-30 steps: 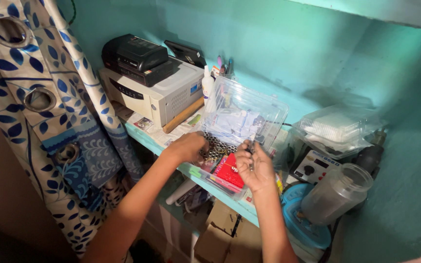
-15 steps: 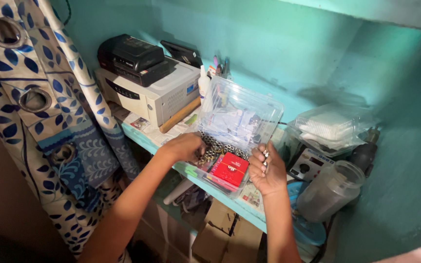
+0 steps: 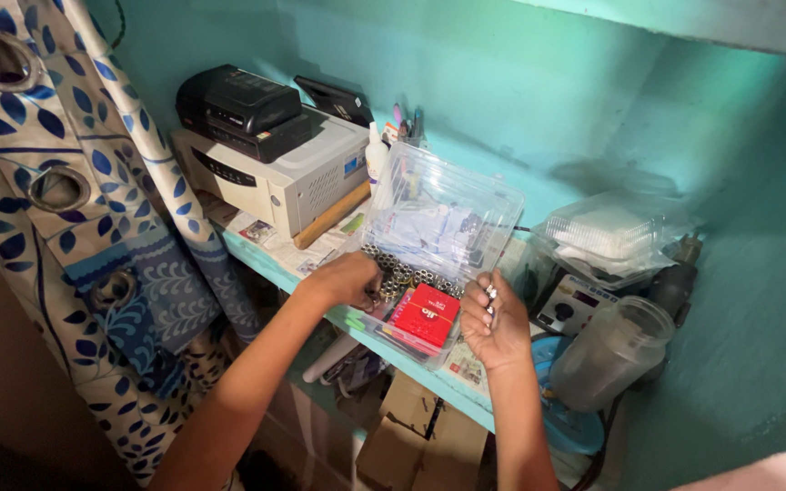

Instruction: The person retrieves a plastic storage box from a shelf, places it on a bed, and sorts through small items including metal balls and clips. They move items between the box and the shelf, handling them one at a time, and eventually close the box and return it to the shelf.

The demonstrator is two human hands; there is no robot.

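A clear plastic box (image 3: 411,341) with its lid (image 3: 443,214) raised stands on a turquoise shelf (image 3: 266,259). Inside lie a red flat packet (image 3: 425,315) and several small metal cylinders (image 3: 402,271). My left hand (image 3: 347,280) reaches into the box's left side, fingers curled among the cylinders. My right hand (image 3: 493,323) hovers at the box's right edge, its fingers pinched on a small silvery piece (image 3: 490,293).
A white device (image 3: 288,173) with a black unit (image 3: 243,109) on top sits at the shelf's left. A blue-patterned curtain (image 3: 75,227) hangs at the left. A clear jug (image 3: 607,355), a small meter (image 3: 570,305) and bagged plastic containers (image 3: 607,236) crowd the right. Cardboard boxes (image 3: 420,445) sit below.
My right hand has lifted out of the box and moved right with a small silvery piece. The left hand has stayed in the box's left side.
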